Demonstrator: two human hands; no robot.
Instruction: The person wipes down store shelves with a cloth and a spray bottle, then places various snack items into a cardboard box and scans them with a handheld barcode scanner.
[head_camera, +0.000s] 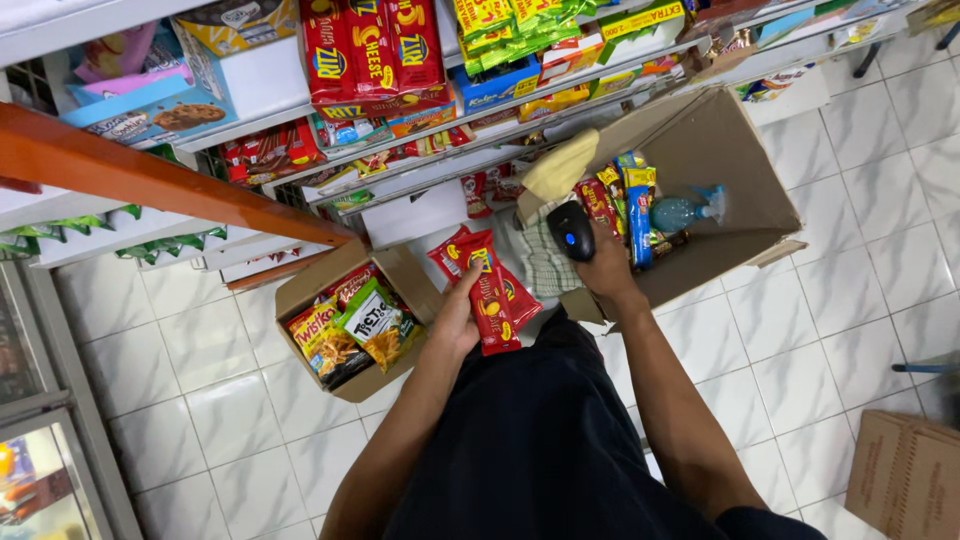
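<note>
Left hand (458, 318) is gripping a couple of red snack packets (490, 290), fingers wrapped round the bottom edge so the fronts are facing up, just left of the big cardboard box (735, 170). Right hand (600, 268) is holding a black barcode scanner (571, 231) closed in its fingers, angling it at the packets right at that box's near edge.

White tiled floor (850, 300), stocked white shop shelves (270, 75), orange rail (150, 180)

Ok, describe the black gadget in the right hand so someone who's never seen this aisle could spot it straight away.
Start at the big open cardboard box lying on the white tiled floor below the snack shelves. At its near opening, the right hand grips a handheld scanner. It is the only black thing there, with a small blue button, unlike the bright packets and the blue spray bottle inside.
</note>
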